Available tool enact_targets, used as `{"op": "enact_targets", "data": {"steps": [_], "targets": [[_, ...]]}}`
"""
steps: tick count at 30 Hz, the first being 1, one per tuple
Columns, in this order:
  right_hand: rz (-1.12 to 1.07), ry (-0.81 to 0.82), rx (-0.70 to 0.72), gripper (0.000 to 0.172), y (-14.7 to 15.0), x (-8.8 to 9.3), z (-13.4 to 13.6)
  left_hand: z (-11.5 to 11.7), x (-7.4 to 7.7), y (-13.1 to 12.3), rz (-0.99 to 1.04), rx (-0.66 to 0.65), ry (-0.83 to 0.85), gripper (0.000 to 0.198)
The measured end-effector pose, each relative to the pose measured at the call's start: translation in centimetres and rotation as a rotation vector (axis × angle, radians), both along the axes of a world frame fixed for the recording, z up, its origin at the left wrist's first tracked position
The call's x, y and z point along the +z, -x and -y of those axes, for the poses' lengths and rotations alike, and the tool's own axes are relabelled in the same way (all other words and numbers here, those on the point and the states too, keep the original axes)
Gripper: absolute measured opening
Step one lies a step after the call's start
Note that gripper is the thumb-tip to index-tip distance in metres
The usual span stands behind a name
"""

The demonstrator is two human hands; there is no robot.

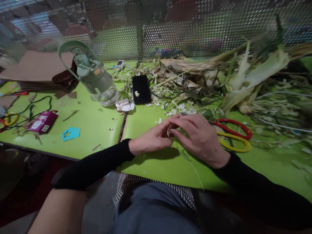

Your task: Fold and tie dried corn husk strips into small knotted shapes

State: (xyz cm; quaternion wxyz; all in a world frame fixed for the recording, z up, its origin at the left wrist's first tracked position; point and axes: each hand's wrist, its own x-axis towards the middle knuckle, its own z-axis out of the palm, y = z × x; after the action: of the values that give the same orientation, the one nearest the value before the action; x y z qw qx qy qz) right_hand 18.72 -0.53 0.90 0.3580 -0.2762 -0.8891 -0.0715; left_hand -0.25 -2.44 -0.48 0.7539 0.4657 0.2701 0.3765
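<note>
My left hand [156, 135] and my right hand [198, 136] meet over the green table [151, 165], fingers closed together. Between the fingertips shows a small pale curved piece [169, 130], mostly hidden, whose kind I cannot make out. Both hands seem to pinch it. Just right of my right hand lie scissors with one red handle [243, 128] and one yellow handle [245, 148], their blades covered by plant scraps. A thin pale strand [196, 172] runs over the table below my right hand.
Corn husks [258, 78] and shredded leaves pile up at the back right. Beyond the hands are a black phone [141, 89] and a green-lidded bottle [95, 81]. Leftward lie a purple box [44, 122], a blue paper piece [71, 134] and brown paper [36, 70]. A perforated screen [136, 32] stands behind.
</note>
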Motion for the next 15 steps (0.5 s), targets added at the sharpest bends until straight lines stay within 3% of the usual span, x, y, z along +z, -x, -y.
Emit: {"op": "enact_targets", "data": {"steps": [2, 6, 12, 15], "targets": [[-0.008, -0.014, 0.007, 0.028, -0.1, 0.2, 0.0, -0.1, 0.1, 0.0, 0.063, 0.03, 0.065, 0.073], [-0.016, -0.054, 0.097, 0.024, -0.2, 0.5, -0.1, -0.7, 0.8, 0.0, 0.107, 0.204, 0.154, 0.029], [-0.005, 0.056, 0.156, 0.02, 0.0, 0.4, 0.0, -1.2, 0.9, 0.1, -0.006, 0.264, 0.186, 0.03], [-0.122, 0.12, 0.073, 0.017, 0.1, 0.5, 0.1, -1.2, 1.0, 0.1, -0.043, 0.261, 0.199, 0.022]]}}
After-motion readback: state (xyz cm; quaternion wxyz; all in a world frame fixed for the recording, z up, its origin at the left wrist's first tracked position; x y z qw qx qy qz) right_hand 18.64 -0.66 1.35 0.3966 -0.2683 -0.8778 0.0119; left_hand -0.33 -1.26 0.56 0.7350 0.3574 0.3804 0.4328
